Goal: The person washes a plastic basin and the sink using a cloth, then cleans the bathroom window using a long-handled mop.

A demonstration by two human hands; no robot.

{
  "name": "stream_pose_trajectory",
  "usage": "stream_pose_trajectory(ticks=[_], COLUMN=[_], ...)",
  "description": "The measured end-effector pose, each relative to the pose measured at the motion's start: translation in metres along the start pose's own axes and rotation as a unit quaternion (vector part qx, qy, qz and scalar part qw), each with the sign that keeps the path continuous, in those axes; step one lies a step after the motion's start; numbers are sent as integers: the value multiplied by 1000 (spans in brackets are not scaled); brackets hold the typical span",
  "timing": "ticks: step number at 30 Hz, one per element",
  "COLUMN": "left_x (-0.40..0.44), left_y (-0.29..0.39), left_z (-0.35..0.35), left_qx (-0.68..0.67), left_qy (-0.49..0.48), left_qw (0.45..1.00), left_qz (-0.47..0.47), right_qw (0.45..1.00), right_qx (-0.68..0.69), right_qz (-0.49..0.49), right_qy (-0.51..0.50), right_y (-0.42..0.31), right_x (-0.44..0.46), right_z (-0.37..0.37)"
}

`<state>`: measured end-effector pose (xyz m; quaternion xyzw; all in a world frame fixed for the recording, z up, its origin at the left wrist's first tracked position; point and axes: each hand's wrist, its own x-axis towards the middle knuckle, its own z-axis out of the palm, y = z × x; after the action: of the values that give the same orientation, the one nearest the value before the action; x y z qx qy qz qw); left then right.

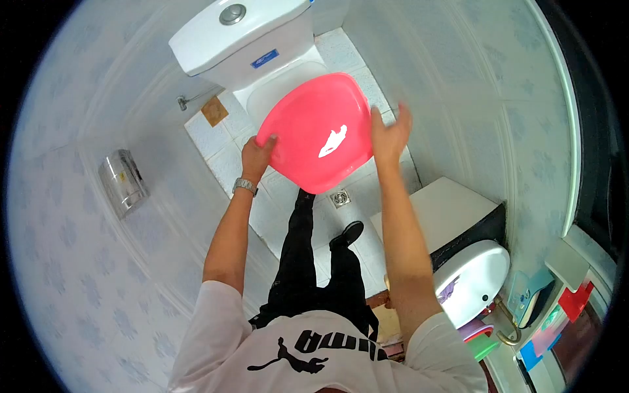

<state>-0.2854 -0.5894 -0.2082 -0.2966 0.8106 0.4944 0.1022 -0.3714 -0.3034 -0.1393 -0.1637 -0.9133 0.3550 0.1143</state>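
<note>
A pink plastic basin (301, 124) is held out over the tiled floor, in front of the toilet. My left hand (257, 156) grips its left rim, thumb over the edge; a metal watch is on that wrist. Beside the basin's right edge is my right hand (391, 134), its fingers apart and slightly blurred, with the thumb near the rim. Whether it touches the rim is hard to tell. A bright reflection lies inside the basin. The basin covers the front of the toilet bowl.
The white toilet (242, 33) stands against the far wall. A floor drain (340, 198) lies below the basin. At right are a white cabinet top (445, 209) and a washbasin (481, 275). A metal paper holder (123, 183) is on the left wall.
</note>
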Motion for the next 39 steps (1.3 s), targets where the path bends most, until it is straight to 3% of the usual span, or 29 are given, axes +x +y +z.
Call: stream_pose_trajectory(ticks=[2, 4, 6, 7, 9, 10, 15, 25, 29, 31, 36, 39], left_x=[3, 2, 2, 6, 13, 12, 35, 52, 58, 55, 58, 33], left_y=[-5, 6, 27, 27, 37, 52, 59, 81, 85, 88, 78, 87], left_z=[0, -5, -17, -17, -16, -18, 2, 11, 14, 16, 19, 18], left_qx=[5, 12, 197, 203, 303, 321, 335, 340, 350, 347, 312, 350], left_qy=[-2, -10, -66, -72, 4, -39, -42, -40, -65, -68, -73, -88], left_qw=[1000, 999, 977, 975, 942, 938, 922, 921, 922, 923, 932, 924], left_qz=[18, 38, 41, 45, 144, 125, 189, 185, 150, 153, 171, 122], right_qw=[982, 921, 852, 850, 885, 914, 924, 956, 947, 961, 930, 923], right_qx=[92, 229, 372, 375, 340, 310, 299, 209, 204, 184, 281, 287], right_qz=[162, 307, 327, 332, 285, 243, 229, 181, 225, 181, 216, 223], right_qy=[-13, -76, -169, -162, -141, -99, -69, -96, -108, -97, -95, -124], right_y=[33, 31, 22, 22, 25, 26, 27, 34, 36, 38, 40, 48], right_x=[-39, -71, -86, -90, -89, -89, -81, -59, -55, -57, -58, -55], right_z=[1, 1, -1, 2, 10, 15, 10, 12, 11, 12, 12, 4])
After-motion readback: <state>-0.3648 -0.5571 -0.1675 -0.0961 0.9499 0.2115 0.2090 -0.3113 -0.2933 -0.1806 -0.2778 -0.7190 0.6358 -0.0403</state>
